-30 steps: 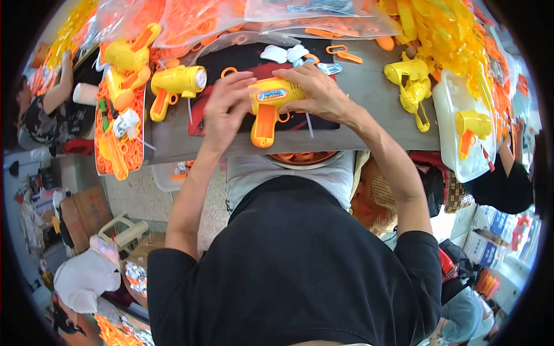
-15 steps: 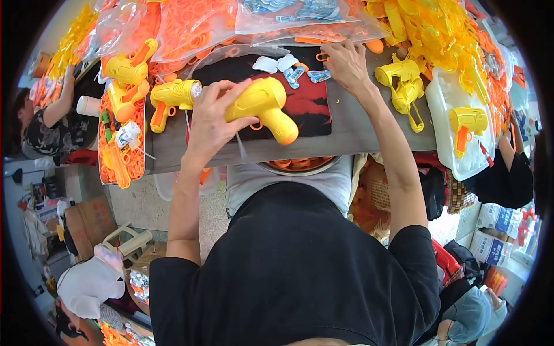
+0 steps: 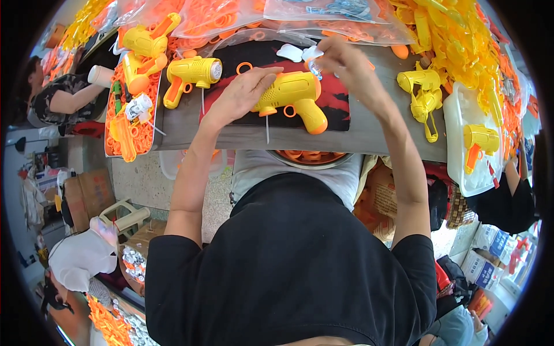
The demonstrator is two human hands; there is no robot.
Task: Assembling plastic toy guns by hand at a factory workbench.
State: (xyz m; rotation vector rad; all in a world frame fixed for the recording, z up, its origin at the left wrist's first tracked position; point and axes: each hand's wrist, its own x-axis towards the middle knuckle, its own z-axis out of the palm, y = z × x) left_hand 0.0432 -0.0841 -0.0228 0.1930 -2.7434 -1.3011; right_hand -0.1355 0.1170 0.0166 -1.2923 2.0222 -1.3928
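My left hand (image 3: 241,97) is closed around the front end of a yellow toy gun (image 3: 291,91) with an orange trigger. The gun's grip points down toward the near table edge, over a black-and-red mat (image 3: 340,118). A thin pale stick (image 3: 267,131) shows below the gun. Blurred by motion, my right hand (image 3: 356,72) is over the mat's far right side, beside white and blue sticker pieces (image 3: 291,53). Its fingertips are smeared, and whether they hold anything is unclear. Beyond my left hand lies an orange ring (image 3: 244,67).
Another yellow toy gun (image 3: 191,75) stands left of the mat. An orange-filled tray (image 3: 109,144) is farther left. Yellow gun parts (image 3: 424,95) and a white tray (image 3: 459,173) lie right. Plastic bags (image 3: 340,32) line the back, with yellow parts (image 3: 456,40) heaped beside them.
The toy gun has turned so its grip is at the right and its body lies more level. My right hand has come nearer to it from the bags. The whole view has shifted slightly.
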